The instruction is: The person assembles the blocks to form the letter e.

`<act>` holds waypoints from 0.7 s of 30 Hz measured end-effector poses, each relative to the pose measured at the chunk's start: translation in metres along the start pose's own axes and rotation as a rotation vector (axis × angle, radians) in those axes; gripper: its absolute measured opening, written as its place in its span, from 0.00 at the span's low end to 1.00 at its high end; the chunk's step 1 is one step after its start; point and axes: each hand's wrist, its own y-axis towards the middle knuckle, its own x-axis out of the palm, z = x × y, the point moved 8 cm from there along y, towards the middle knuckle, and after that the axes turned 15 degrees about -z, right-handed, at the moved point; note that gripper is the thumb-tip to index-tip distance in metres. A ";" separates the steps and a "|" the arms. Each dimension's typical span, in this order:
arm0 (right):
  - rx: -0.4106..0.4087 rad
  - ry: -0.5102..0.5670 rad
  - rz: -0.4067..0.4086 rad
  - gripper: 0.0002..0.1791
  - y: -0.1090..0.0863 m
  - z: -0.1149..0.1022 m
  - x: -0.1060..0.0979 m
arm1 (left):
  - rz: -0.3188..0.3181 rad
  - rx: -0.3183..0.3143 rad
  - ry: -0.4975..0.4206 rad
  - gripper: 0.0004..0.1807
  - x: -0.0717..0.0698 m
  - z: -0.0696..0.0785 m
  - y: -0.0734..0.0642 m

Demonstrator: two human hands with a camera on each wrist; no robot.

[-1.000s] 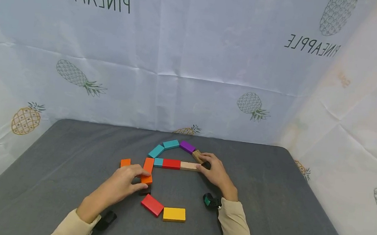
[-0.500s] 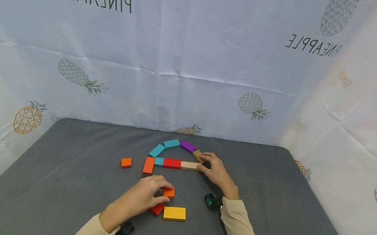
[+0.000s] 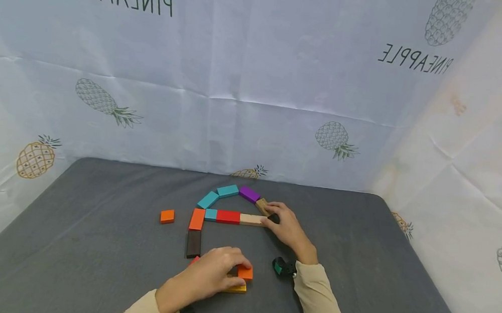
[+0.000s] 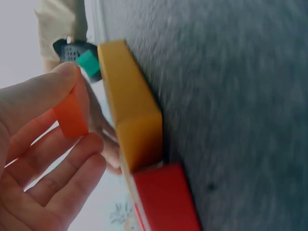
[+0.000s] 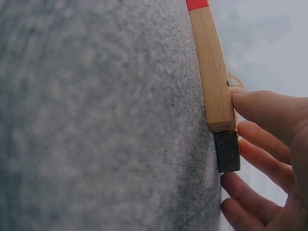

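Observation:
My left hand (image 3: 212, 273) pinches an orange block (image 4: 70, 115) between thumb and fingers. It holds this block just above the yellow block (image 4: 127, 89), which touches a red block (image 4: 166, 202) at one end. In the head view the hand covers much of both. My right hand (image 3: 290, 233) curls round a black block (image 5: 228, 151) at the end of a pale wooden block (image 5: 211, 67). Its thumb touches the pale block's upper edge. Near its fingertips lies a tan block (image 3: 262, 206), part of the arc behind.
A red block (image 3: 228, 217) and short teal block continue the straight row leftward. Teal blocks (image 3: 208, 200) and a purple block (image 3: 249, 194) form the arc. An orange block (image 3: 197, 219) and a dark brown block (image 3: 194, 244) run toward the front. Another orange block (image 3: 167, 216) lies apart, left.
My left hand has carried the orange block from beside the dark brown block, rightward and nearer, to above the yellow block. My right hand has stayed in place.

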 end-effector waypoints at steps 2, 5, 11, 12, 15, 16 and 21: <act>-0.002 -0.008 0.001 0.23 0.000 -0.001 -0.001 | -0.010 0.017 -0.004 0.13 0.003 0.003 0.003; -0.005 -0.019 0.003 0.23 0.000 -0.003 -0.001 | -0.016 0.038 0.003 0.12 0.007 0.007 0.006; 0.002 -0.018 0.005 0.23 0.000 -0.003 -0.001 | -0.029 0.050 0.033 0.12 0.012 0.012 0.011; 0.003 -0.019 0.005 0.23 -0.001 -0.003 -0.001 | -0.035 0.047 0.035 0.12 0.012 0.013 0.012; 0.007 -0.017 0.003 0.23 -0.001 -0.003 -0.001 | -0.052 0.041 0.046 0.12 0.015 0.014 0.015; 0.008 -0.017 0.002 0.23 -0.001 -0.003 -0.001 | -0.054 0.039 0.051 0.11 0.016 0.014 0.015; 0.011 -0.017 0.000 0.23 -0.001 -0.002 -0.001 | -0.067 0.037 0.063 0.11 0.018 0.015 0.018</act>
